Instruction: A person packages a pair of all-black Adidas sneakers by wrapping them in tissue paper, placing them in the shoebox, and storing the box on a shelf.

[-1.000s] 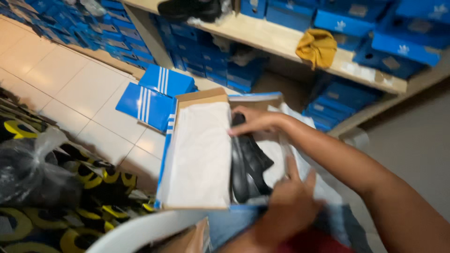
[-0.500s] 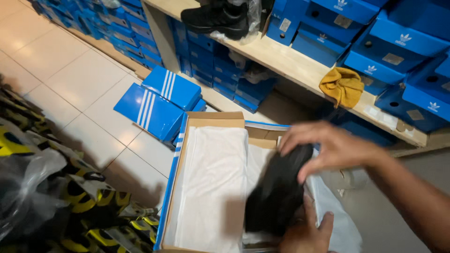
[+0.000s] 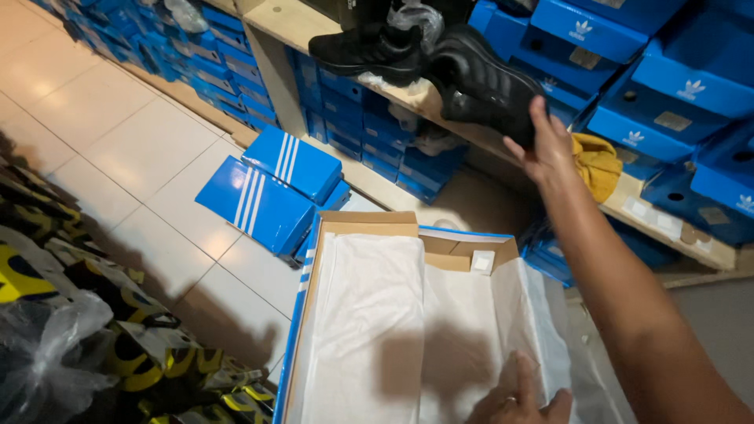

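Note:
My right hand (image 3: 547, 147) is raised to the wooden shelf (image 3: 440, 110) and grips a black shoe (image 3: 483, 78) by its heel end. A second black shoe (image 3: 365, 49) lies on the shelf just left of it. Below, an open blue shoebox (image 3: 314, 271) lined with white tissue paper (image 3: 393, 330) sits in front of me, with no shoe in it. My left hand (image 3: 520, 399) rests on the paper at the box's near right side, fingers spread, a ring on one finger.
Two closed blue boxes with white stripes (image 3: 271, 188) lie on the tiled floor left of the open box. Stacked blue boxes fill the shelves. A yellow cloth (image 3: 595, 163) lies on the shelf. Clear plastic bags (image 3: 47, 353) and yellow-black items sit at lower left.
My right hand lifted the black shoe out of the open box and carried it up to the shelf. The box now holds only paper. My left hand stayed at the box.

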